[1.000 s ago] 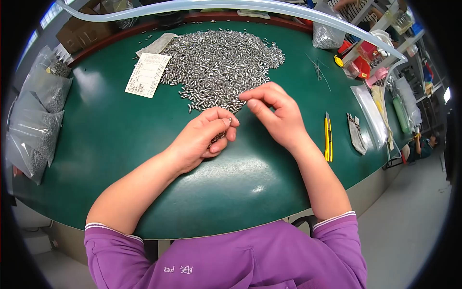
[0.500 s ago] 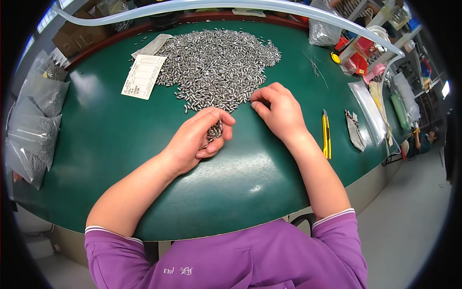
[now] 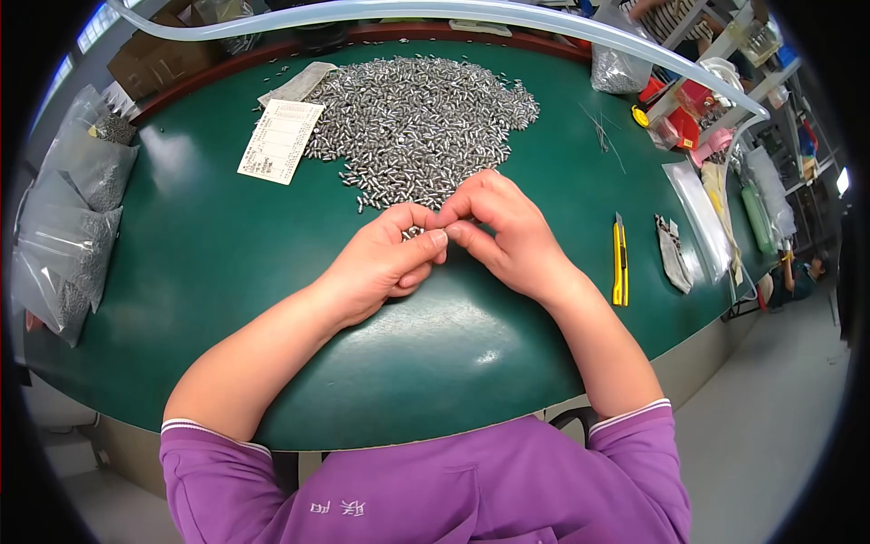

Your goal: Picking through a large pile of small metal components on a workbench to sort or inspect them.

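A broad heap of small shiny metal pins (image 3: 417,127) lies on the green tabletop (image 3: 208,245). Just in front of its near edge, my left hand (image 3: 385,258) curls around several of these metal pieces, a few showing between thumb and forefinger. My right hand (image 3: 503,227) meets it there, its thumb and forefinger pinched together at the left fingertips. Whatever sits in that pinch is hidden or too small to make out.
Clear bags of metal pieces (image 3: 68,263) stand along the left edge. A paper card (image 3: 281,140) lies beside the heap. To the right are a yellow utility knife (image 3: 620,263), a small cloth (image 3: 672,254), thin wires (image 3: 600,131) and plastic sleeves (image 3: 698,218). A pale tube (image 3: 435,11) arches across the back.
My right hand has moved left from the heap's edge to meet the left fingertips. The left thumb has closed over the metal pieces, covering most of them. The view has shifted slightly.
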A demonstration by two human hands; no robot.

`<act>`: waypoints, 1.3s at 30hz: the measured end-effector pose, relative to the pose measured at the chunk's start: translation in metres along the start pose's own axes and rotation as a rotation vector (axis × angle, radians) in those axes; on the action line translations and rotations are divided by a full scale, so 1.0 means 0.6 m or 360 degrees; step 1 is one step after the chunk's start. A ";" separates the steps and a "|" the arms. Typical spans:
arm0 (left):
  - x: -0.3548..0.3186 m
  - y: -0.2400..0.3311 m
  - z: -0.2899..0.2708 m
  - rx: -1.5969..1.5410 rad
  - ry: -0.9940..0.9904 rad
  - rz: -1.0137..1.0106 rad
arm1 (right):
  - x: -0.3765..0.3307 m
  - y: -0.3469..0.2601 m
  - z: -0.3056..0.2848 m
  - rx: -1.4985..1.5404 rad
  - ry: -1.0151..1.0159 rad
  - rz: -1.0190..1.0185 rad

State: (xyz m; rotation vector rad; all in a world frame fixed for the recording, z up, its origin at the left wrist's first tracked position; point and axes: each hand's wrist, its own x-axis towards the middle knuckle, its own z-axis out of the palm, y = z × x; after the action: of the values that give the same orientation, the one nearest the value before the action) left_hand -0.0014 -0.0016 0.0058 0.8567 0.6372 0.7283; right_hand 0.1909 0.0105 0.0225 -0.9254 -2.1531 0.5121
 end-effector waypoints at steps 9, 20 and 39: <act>0.002 -0.002 -0.003 -0.0042 -0.0039 0.0024 | 0.006 0.009 -0.005 -0.0103 0.0304 0.0096; 0.000 0.001 -0.004 -0.0063 -0.0068 0.0041 | -0.007 0.063 -0.030 -0.0606 0.0360 0.0544; 0.000 -0.001 -0.004 0.0007 -0.0033 -0.0029 | 0.002 0.000 -0.002 0.0083 0.0034 -0.0008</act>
State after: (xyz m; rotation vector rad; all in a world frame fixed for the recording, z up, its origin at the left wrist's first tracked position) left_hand -0.0027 -0.0009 0.0040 0.8607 0.6273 0.7011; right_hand 0.1911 0.0115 0.0241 -0.8927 -2.1126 0.5513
